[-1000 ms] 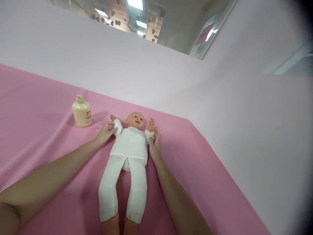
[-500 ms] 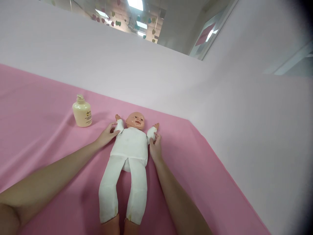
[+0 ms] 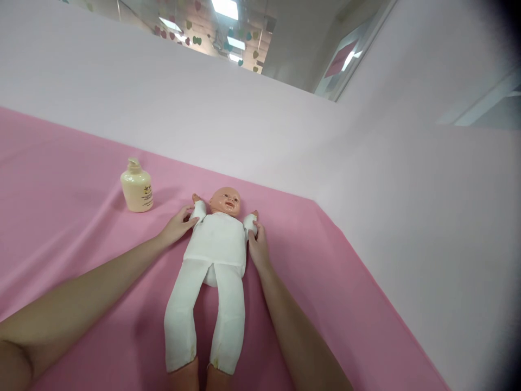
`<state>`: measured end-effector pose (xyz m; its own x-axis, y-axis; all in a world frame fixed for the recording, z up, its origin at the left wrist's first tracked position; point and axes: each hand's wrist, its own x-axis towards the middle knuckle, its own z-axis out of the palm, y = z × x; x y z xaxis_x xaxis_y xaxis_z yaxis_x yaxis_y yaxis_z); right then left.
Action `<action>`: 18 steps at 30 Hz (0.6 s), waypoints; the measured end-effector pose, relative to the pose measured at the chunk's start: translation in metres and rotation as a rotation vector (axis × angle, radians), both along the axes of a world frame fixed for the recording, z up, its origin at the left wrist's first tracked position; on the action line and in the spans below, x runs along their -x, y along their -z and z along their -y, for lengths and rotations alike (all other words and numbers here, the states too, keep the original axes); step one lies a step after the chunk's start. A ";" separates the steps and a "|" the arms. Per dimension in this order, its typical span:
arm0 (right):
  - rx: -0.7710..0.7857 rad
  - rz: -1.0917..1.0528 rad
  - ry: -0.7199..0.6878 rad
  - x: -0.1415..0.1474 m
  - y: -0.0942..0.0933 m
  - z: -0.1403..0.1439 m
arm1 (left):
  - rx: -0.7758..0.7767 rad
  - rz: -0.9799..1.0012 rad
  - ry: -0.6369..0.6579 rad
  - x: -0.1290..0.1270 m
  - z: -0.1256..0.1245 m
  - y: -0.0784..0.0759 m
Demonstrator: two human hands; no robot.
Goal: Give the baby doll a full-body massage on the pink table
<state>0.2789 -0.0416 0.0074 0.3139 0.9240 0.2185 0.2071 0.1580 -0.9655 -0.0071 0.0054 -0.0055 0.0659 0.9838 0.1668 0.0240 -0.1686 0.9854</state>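
A baby doll (image 3: 217,239) with a white cloth body lies on its back on a pink cloth (image 3: 309,282), its head pointing away from me. Both of its arms are raised beside the head. My left hand (image 3: 179,224) grips the doll's arm on the left, with thumb and fingers around the white sleeve part. On the other side, my right hand (image 3: 259,244) is closed on the doll's arm at the right, just below its small plastic hand. The doll's feet run out of view at the bottom edge.
A cream pump bottle (image 3: 137,187) stands upright on the cloth, left of the doll's head. Behind the cloth rises a white wall (image 3: 203,119) with a window (image 3: 228,38) above. Another white wall (image 3: 427,217) borders the cloth on the right.
My right hand has shifted the doll's arm slightly inward and down, nearer its head. My left hand and the bottle have stayed put.
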 end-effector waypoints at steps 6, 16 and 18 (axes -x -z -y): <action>0.025 0.015 0.015 0.000 -0.004 0.002 | 0.004 -0.030 0.037 0.001 0.000 0.002; -0.101 -0.175 -0.080 -0.002 0.006 -0.007 | 0.052 0.159 0.061 -0.003 0.004 -0.006; -0.116 -0.246 -0.096 -0.002 0.005 -0.008 | 0.049 0.230 0.068 -0.005 0.005 -0.009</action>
